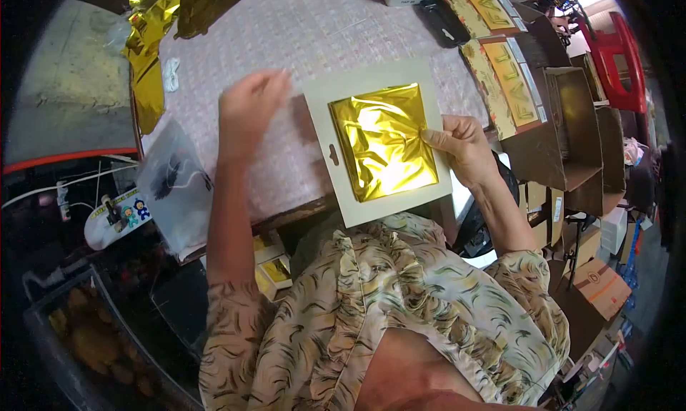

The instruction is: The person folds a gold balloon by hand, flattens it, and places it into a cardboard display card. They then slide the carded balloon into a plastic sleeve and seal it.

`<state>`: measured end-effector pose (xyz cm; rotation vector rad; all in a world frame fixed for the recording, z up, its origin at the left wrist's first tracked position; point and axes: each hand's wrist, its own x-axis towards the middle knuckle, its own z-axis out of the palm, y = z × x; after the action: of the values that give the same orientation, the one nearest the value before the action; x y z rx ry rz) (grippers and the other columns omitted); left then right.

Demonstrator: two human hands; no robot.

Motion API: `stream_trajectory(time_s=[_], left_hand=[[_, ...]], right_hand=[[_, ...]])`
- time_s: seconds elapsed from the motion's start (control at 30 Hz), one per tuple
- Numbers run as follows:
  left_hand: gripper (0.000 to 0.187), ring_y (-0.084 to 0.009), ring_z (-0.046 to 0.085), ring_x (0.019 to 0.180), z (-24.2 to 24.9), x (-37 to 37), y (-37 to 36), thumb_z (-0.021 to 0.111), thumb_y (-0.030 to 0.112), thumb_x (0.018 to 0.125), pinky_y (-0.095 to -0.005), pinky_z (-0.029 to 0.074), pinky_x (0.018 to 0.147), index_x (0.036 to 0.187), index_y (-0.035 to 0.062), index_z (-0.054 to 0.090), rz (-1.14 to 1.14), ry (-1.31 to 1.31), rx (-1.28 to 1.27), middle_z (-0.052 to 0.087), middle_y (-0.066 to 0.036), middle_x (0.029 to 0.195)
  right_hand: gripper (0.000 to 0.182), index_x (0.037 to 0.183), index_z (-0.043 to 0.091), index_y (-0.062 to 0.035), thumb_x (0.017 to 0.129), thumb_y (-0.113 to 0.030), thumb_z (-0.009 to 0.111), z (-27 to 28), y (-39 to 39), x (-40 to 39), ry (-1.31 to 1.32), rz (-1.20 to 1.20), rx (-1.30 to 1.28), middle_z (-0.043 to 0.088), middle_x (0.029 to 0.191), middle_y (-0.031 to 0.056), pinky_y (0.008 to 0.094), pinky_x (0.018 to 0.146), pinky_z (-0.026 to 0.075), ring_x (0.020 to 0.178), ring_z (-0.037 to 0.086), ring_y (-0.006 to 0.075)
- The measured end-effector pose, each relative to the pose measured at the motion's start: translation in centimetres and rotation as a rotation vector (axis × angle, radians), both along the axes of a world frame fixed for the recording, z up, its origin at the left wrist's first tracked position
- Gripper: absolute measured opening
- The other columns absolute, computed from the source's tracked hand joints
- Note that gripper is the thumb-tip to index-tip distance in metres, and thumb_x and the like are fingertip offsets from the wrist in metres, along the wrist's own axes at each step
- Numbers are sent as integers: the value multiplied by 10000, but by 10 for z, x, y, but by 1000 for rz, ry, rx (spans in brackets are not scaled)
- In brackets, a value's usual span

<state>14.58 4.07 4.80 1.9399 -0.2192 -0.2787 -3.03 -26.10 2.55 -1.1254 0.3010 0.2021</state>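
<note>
My right hand is closed on the right edge of a pale backing card, its thumb pressing on the folded gold foil that lies on the card. A hang hole is cut near the card's left edge. The card is held tilted above the table's near edge. My left hand is raised over the table to the left of the card, apart from it. Motion smears its fingers, so I cannot make out whether it holds anything.
Loose gold foil hangs at the table's left side near a bundle of white string. Printed packages and a black case lie at the right edge. Cardboard boxes stand beyond. A clear plastic bag hangs left.
</note>
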Motion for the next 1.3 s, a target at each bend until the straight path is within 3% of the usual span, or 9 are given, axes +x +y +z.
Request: stream_trajectory(time_s=[0.13, 0.23, 0.37, 0.53, 0.8, 0.97, 1.1, 1.2, 1.3], left_hand=[[186, -259, 714, 752, -34, 80, -62, 753, 228, 885, -343, 556, 741, 963, 61, 777, -234, -566, 244, 756, -106, 869], [186, -323, 694, 736, -56, 111, -96, 779, 245, 837, -359, 560, 736, 955, 102, 788, -299, -551, 357, 750, -142, 884], [214, -232, 694, 690, -45, 112, -97, 797, 249, 836, -324, 551, 685, 966, 79, 793, -302, -514, 403, 756, -101, 822], [200, -51, 594, 679, 34, 36, -71, 827, 191, 837, -238, 496, 628, 953, 30, 802, -390, 25, 10, 721, -9, 755], [169, -141, 659, 697, 28, -19, -35, 783, 124, 865, -283, 535, 662, 990, 12, 797, -393, -342, 91, 751, -85, 889], [206, -171, 712, 779, 24, -58, 39, 784, 133, 867, -295, 558, 695, 1030, 7, 780, -157, -408, -36, 750, -116, 944], [166, -184, 716, 850, 21, -93, 136, 772, 130, 888, -317, 570, 779, 1018, 28, 786, -143, -496, 157, 754, -94, 960], [180, -176, 711, 890, 11, -110, 224, 780, 101, 872, -297, 551, 798, 1043, 43, 787, 119, -386, 297, 747, -77, 991], [218, -159, 692, 879, -12, -110, 296, 814, 139, 843, -289, 545, 793, 1051, 76, 795, 127, -367, 354, 730, -51, 1007]], right_hand=[[203, 1118, 728, 89, 942, -9, 702, -2, -5, 2, 36, 1, -10, 768, 1014, 134, 273, 781, 581, 852, 726, 152], [198, 1111, 730, 88, 941, -10, 705, -3, -8, 4, 55, -7, -18, 768, 1007, 129, 274, 775, 582, 846, 725, 151], [196, 1109, 731, 87, 942, -11, 706, -3, -8, 3, 84, -26, -22, 768, 1002, 126, 272, 767, 582, 839, 724, 147], [201, 1120, 725, 87, 944, -9, 702, -3, -7, 9, 66, 16, -33, 768, 991, 123, 267, 752, 579, 831, 720, 139], [179, 1095, 735, 70, 939, -11, 699, 5, 20, 9, 42, 76, -73, 764, 989, 96, 248, 743, 549, 820, 692, 113], [188, 1077, 744, 31, 921, -60, 691, -7, 16, 11, 42, 137, -447, 740, 973, 50, 251, 754, 485, 850, 650, 107], [190, 1128, 720, 43, 961, -14, 650, 6, 28, 17, -115, 32, -210, 754, 1083, 82, 249, 864, 512, 938, 695, 125], [206, 1166, 708, 40, 981, 1, 627, -3, 21, 23, -170, 38, -165, 758, 1114, 96, 253, 897, 527, 971, 708, 127], [213, 1161, 725, 47, 959, 12, 667, 0, 29, 27, -156, 46, -176, 768, 1094, 111, 249, 854, 531, 919, 710, 126]])
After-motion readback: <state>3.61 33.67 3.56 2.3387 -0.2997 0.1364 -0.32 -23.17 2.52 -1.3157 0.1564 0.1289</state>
